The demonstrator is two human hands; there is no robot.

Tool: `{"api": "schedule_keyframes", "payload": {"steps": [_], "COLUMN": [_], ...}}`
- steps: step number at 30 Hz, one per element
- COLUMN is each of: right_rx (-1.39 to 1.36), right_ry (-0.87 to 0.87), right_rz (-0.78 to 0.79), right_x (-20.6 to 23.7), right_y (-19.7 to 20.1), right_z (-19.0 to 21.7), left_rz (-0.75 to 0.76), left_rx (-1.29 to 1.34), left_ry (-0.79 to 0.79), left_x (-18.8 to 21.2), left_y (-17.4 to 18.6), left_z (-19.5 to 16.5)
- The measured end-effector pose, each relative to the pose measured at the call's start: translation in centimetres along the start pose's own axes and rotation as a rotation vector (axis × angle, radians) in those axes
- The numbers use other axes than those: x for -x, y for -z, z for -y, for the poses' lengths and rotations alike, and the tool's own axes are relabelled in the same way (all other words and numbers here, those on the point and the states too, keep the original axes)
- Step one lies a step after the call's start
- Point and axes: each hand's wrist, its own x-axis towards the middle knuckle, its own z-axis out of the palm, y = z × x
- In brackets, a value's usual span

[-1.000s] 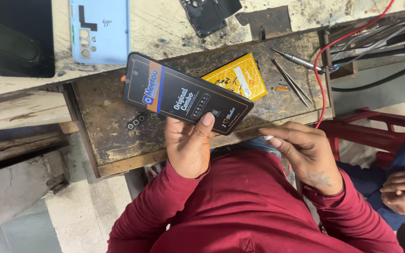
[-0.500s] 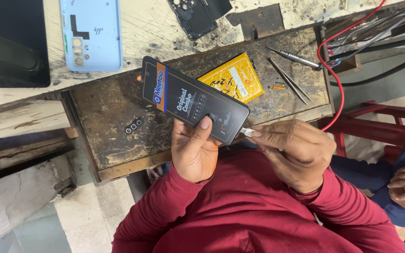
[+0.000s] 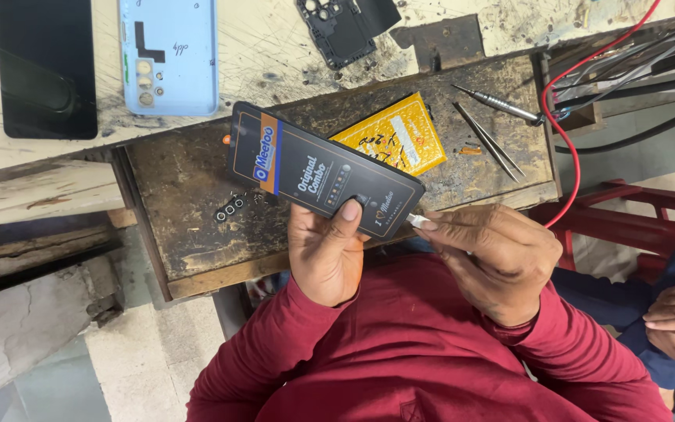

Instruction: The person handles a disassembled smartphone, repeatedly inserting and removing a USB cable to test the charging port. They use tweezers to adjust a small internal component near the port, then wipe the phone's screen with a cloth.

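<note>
Head view: left hand (image 3: 323, 254) has its grip closed around a dark flat package (image 3: 323, 169), held above the worn surface (image 3: 181, 219); right hand (image 3: 494, 254) pinches a small white tab (image 3: 417, 222) at the package's corner.

yellow card (image 3: 391, 138), tweezers (image 3: 488, 141) ahead; bare bench (image 3: 173, 227) left

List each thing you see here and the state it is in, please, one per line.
Flat black rectangular box: held up, tilted, in the left hand.
Right hand: pinching a small white tab at the box's end.
Light blue phone back cover: lying flat, detached.
Metal tweezers: lying unused.
</note>
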Motion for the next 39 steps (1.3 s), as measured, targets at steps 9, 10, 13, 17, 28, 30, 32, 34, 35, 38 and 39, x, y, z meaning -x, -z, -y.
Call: {"api": "schedule_keyframes", "payload": {"steps": [9, 10, 13, 17, 28, 30, 32, 34, 35, 38, 39], "right_rx": [-0.010, -0.010, -0.042, -0.023, -0.013, -0.021, -0.019, -0.012, -0.016, -0.024, -0.023], "right_ry": [-0.016, -0.017, -0.029, -0.013, 0.013, -0.004, -0.002, 0.015, 0.011, -0.001, -0.004], "right_rz": [0.009, 0.009, 0.000, -0.011, -0.021, -0.016, -0.018, -0.028, -0.028, -0.029, -0.024], "right_x": [-0.15, -0.17, -0.27, -0.36, -0.64, -0.56, -0.59, -0.59, -0.56, -0.44, -0.43], "right_y": [-0.13, -0.13, -0.27, -0.32, -0.24, -0.26, -0.30, -0.43, -0.43, -0.34, -0.25], "right_z": [-0.20, -0.25, -0.35, -0.37, -0.50, -0.44, -0.50, -0.54, -0.52, -0.45, -0.47], "left_rz": [-0.025, -0.028, -0.035, -0.050, -0.021, -0.029, -0.008, -0.010, -0.016, -0.025, -0.024], "left_rx": [0.005, 0.016, 0.038, 0.036, -0.004, -0.004, -0.007, -0.008, -0.007, 0.015, 0.027], "left_ry": [0.015, 0.022, 0.038, 0.034, -0.012, -0.014, -0.026, -0.023, -0.020, 0.002, 0.012], "left_x": [-0.11, -0.13, -0.22, -0.29, -0.45, -0.43, -0.50, -0.32, -0.32, -0.22, -0.26], "left_y": [0.09, 0.09, 0.18, 0.28, 0.29, 0.35, 0.43, 0.47, 0.49, 0.53, 0.53], "left_z": [-0.05, -0.02, 0.00, 0.14, 0.20, 0.26, 0.36, 0.41, 0.44, 0.35, 0.34]}}
